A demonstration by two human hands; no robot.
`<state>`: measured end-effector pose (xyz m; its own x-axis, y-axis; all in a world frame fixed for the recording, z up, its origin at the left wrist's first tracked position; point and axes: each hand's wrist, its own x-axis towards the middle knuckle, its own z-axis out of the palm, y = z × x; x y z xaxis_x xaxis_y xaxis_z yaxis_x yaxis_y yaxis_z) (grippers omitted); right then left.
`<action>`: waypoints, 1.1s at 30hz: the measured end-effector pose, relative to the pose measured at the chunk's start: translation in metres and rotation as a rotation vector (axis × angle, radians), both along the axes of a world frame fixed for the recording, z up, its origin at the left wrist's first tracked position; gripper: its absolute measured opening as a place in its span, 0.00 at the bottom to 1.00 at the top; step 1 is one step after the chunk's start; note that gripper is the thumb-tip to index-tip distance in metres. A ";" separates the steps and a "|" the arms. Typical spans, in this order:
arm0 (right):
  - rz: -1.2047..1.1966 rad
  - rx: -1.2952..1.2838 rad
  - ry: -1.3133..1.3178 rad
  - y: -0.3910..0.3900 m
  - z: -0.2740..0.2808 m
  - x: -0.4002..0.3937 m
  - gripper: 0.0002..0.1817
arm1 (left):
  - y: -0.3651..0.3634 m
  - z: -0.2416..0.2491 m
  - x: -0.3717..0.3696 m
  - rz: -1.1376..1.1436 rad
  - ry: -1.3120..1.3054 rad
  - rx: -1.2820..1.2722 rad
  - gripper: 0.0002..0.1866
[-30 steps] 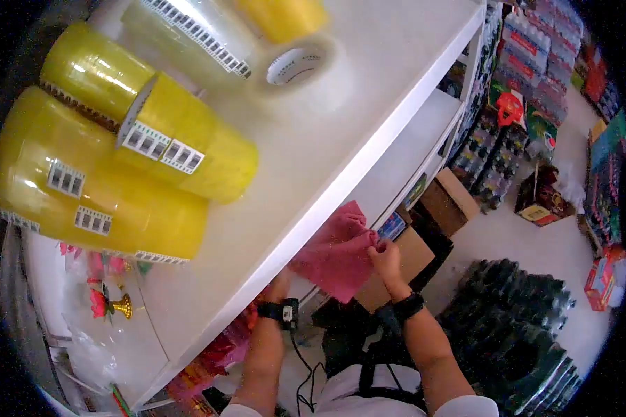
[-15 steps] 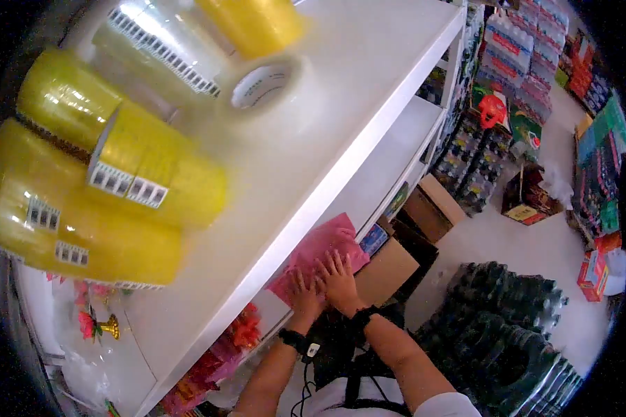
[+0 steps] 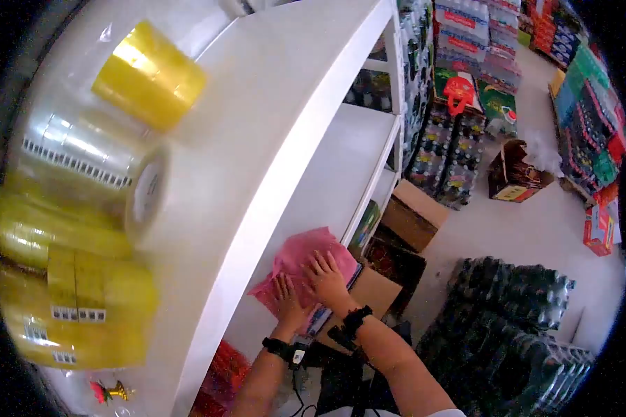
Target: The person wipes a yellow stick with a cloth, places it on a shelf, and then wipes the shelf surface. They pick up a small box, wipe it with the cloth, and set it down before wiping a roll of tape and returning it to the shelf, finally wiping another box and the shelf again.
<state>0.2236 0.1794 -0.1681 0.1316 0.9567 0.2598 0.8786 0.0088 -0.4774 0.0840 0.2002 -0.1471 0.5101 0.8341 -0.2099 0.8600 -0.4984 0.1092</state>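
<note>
A pink cloth (image 3: 295, 257) lies bunched on the lower white shelf (image 3: 320, 163), near its front edge. On the cloth's left part rests my left hand (image 3: 287, 304), its fingers spread. My right hand (image 3: 326, 276) presses on the cloth just to the right, fingers apart and flat. The palms' undersides are hidden. Black bands circle both wrists. Above and to the left, the upper white shelf (image 3: 236, 118) holds rolls of yellow tape (image 3: 149, 75) and clear tape (image 3: 83, 149).
Open cardboard boxes (image 3: 416, 214) stand beside the shelf. Packs of dark bottles (image 3: 501, 333) sit on the floor at lower right. Farther back are a brown carton (image 3: 516, 174), a red bag (image 3: 459, 92) and stacked bottle packs (image 3: 460, 31). Red items (image 3: 226, 372) show beneath the shelf.
The view has shifted. Both hands and the pink cloth now appear lower left, and more of the lower shelf shows. The cloth looks more spread out, with my hands still flat on it.
</note>
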 end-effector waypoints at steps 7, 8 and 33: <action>-0.001 0.014 0.005 0.033 -0.006 0.058 0.26 | 0.049 -0.018 0.043 0.021 -0.006 -0.092 0.61; -0.002 0.012 0.008 0.037 -0.007 0.066 0.26 | 0.056 -0.020 0.050 0.002 -0.066 -0.081 0.61; -0.149 0.046 -0.144 0.140 -0.015 0.271 0.37 | 0.169 -0.001 0.257 -0.092 -0.022 0.016 0.55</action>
